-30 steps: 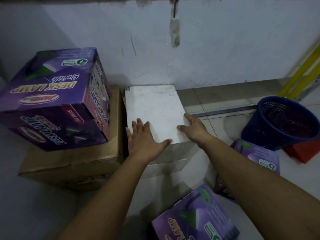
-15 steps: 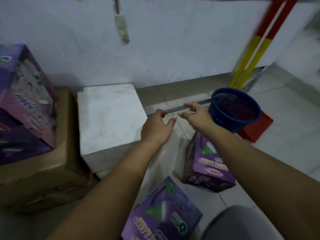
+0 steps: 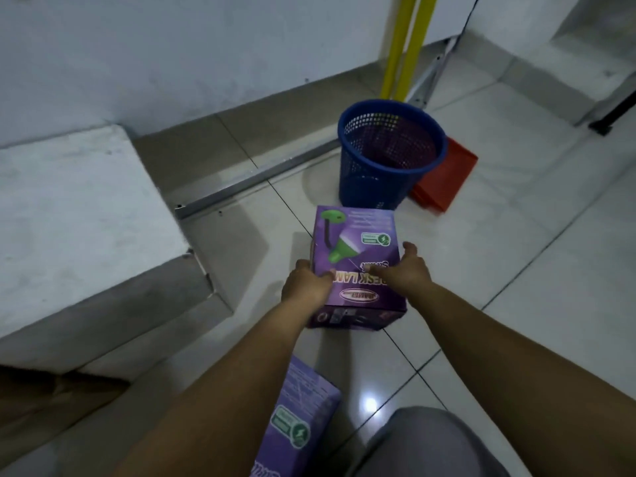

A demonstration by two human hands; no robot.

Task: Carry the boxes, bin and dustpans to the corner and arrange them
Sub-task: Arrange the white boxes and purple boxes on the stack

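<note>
Gripping the purple lamp box (image 3: 354,251) with our left hand (image 3: 304,282) and right hand (image 3: 406,270), fingers curled round its sides.

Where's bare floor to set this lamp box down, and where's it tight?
Free: tiles right of the held purple box, and between the white block and metal strip. Crowded: blue bin against red dustpan; second purple box near the knees.

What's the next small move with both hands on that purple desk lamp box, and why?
Probably lift it straight up off the floor. The left hand and right hand already grip opposite sides of the purple desk lamp box, which seems to sit on the tiles just in front of the blue bin; a straight lift would clear the bin before turning toward the corner.
</note>
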